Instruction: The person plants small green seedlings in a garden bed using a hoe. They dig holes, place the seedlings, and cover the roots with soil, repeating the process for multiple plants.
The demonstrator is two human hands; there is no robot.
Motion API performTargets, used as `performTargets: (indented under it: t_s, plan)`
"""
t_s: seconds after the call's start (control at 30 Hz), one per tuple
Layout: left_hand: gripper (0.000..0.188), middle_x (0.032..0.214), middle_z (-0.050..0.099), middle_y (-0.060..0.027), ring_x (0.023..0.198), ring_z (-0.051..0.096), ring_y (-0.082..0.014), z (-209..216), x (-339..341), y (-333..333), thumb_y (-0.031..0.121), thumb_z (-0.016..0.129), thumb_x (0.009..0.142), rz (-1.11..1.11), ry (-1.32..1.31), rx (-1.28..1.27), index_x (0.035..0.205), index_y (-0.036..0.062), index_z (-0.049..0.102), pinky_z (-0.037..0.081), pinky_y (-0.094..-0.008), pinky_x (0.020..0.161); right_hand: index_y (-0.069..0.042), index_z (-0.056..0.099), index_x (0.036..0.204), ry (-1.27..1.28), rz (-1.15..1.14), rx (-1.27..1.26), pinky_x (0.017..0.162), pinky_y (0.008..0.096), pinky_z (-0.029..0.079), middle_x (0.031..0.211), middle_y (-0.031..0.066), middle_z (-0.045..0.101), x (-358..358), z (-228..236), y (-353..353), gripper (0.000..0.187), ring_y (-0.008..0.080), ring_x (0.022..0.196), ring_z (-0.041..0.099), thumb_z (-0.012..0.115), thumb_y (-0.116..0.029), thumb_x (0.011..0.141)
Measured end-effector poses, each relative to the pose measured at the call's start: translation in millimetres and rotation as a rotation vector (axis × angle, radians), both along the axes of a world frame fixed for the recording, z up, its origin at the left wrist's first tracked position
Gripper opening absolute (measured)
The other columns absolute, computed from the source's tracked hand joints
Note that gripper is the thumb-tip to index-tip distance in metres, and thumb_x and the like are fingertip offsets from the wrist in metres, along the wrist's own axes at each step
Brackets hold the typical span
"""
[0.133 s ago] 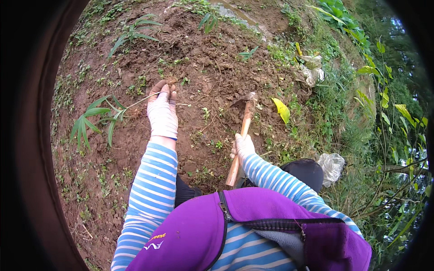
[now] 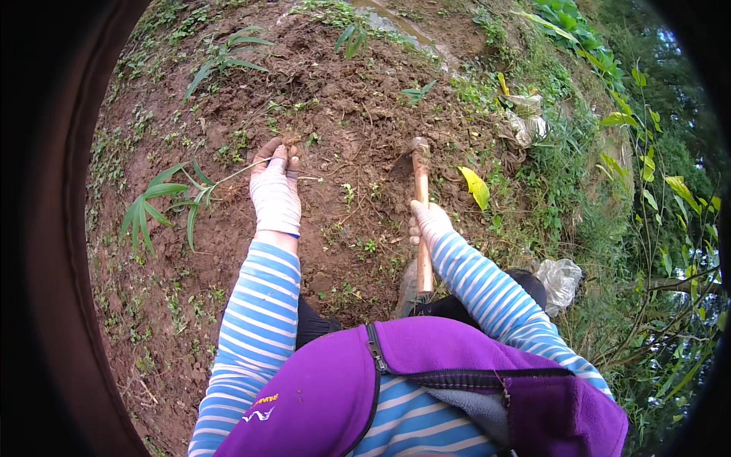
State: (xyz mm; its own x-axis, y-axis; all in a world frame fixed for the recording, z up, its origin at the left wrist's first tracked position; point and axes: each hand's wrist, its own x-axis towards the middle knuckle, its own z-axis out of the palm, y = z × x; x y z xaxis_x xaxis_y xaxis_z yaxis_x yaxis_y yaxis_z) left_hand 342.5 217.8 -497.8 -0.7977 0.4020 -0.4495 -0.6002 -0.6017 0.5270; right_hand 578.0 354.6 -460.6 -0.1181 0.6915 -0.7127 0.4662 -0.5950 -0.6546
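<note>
Your right hand (image 2: 429, 221), in a pale glove, is closed around the wooden handle of a small hoe (image 2: 421, 202); the handle runs from just in front of your body out to the far side, and its dark metal head rests on the bare reddish soil (image 2: 343, 99) near the middle of the scene. Your left hand (image 2: 275, 190), also in a pale glove, reaches out flat to the left of the hoe, fingers close together and pressed to the ground at a small clump of roots (image 2: 289, 141); you cannot tell from this view whether it grips anything. The two hands are well apart, with loose crumbled earth and tiny green seedlings between them.

A thin stalk (image 2: 236, 174) lies across the soil from your left fingertips toward the left, ending in a weed with long narrow leaves (image 2: 164, 202). A similar leafy weed (image 2: 228, 57) grows farther off on the left. Just right of the hoe handle lies a single yellow leaf (image 2: 476, 186). Beyond it, on the far right, a crumpled pale plastic bag (image 2: 525, 122) sits at the edge of thick grass, and another clear plastic bag (image 2: 560, 282) lies near your right elbow. Both sleeves are blue and white striped, and a purple garment (image 2: 327, 396) fills the near edge
</note>
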Motion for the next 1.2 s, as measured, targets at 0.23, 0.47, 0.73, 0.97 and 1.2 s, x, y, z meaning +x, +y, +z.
performTargets:
  t_s: [0.23, 0.47, 0.73, 0.97, 1.2]
  plan:
    - [0.018, 0.100, 0.065, -0.0026, 0.087, 0.065, -0.0118, -4.8, -5.2, -2.3, 0.004, 0.060, 0.097, 0.027, -0.001, -0.067, 0.114, 0.0091, 0.062, 0.056, -0.0193, 0.072, -0.007, 0.047, 0.103, 0.598, 0.149, 0.583, 0.034, 0.0279, 0.038, 0.064, 0.0005, 0.046, -11.8, 117.9, 148.2, 0.035, 0.0118, 0.041, 0.042, 0.057, -0.040, 0.100]
    - [0.020, 0.099, 0.063, -0.0041, 0.088, 0.064, -0.0117, -9.5, -4.2, 6.8, 0.003, 0.058, 0.098, 0.019, 0.014, -0.127, 0.117, 0.0076, 0.059, 0.056, -0.0208, 0.074, -0.008, 0.050, 0.116, 0.317, -0.077, 0.496, 0.040, 0.0278, 0.043, 0.069, 0.0027, 0.050, -20.1, -32.5, 57.8, 0.047, 0.0143, 0.053, 0.051, 0.060, -0.049, 0.095]
    - [0.022, 0.105, 0.063, -0.0089, 0.091, 0.065, -0.0174, -13.3, -24.9, -20.6, 0.002, 0.057, 0.098, 0.124, 0.005, -0.099, 0.120, 0.0057, 0.055, 0.058, -0.0263, 0.081, -0.006, 0.050, 0.097, -0.017, 0.374, -0.170, 0.039, 0.0316, 0.043, 0.067, 0.0038, 0.050, -1.5, -81.2, 126.0, 0.032, 0.0140, 0.047, 0.047, 0.056, -0.037, 0.100]
    - [0.022, 0.109, 0.060, -0.0094, 0.094, 0.063, -0.0194, 0.2, -28.0, -28.0, 0.004, 0.057, 0.099, 0.202, 0.060, -0.134, 0.120, 0.0047, 0.055, 0.057, -0.0264, 0.084, -0.004, 0.050, 0.099, -0.222, 0.446, 0.132, 0.045, 0.0333, 0.051, 0.070, 0.0070, 0.054, 11.5, -77.1, 94.9, 0.022, 0.0164, 0.054, 0.055, 0.056, -0.024, 0.096]
    - [0.023, 0.108, 0.061, -0.0081, 0.093, 0.064, -0.0173, -2.6, -20.2, -10.0, 0.003, 0.058, 0.098, 0.153, 0.090, -0.112, 0.121, 0.0053, 0.056, 0.057, -0.0259, 0.080, -0.004, 0.056, 0.098, -0.197, 0.284, 0.335, 0.044, 0.0361, 0.047, 0.066, 0.0079, 0.058, 73.5, -98.5, 52.7, 0.030, 0.0204, 0.045, 0.055, 0.063, -0.033, 0.093]
